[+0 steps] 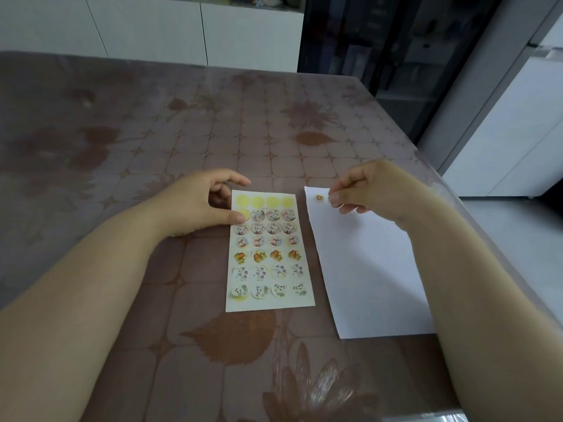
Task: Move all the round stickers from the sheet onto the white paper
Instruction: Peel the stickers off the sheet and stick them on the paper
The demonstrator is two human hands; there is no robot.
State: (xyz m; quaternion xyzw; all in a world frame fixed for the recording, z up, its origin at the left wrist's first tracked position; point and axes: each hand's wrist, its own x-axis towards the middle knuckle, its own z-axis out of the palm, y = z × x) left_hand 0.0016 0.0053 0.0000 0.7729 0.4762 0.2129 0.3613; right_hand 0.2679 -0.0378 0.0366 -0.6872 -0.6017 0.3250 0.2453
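Note:
The sticker sheet (269, 254) lies flat on the table, with several rows of round picture stickers. Its top row and the first spot of the second row are bare yellow circles. My left hand (195, 205) rests at the sheet's upper left, thumb pressing on its left edge and fingers curled by the top corner. The white paper (365, 269) lies to the right of the sheet. One small orange sticker (319, 197) sits near its top left corner. My right hand (368, 193) hovers over the paper's top edge, fingertips pinched together just right of that sticker. Whether they hold anything is hidden.
The table (213, 132) has a brown flower-patterned cover under clear plastic. Its right edge (487, 239) runs close beside the paper and my right forearm. White cabinets (182, 32) and a dark glass-front unit (380, 41) stand beyond the far edge.

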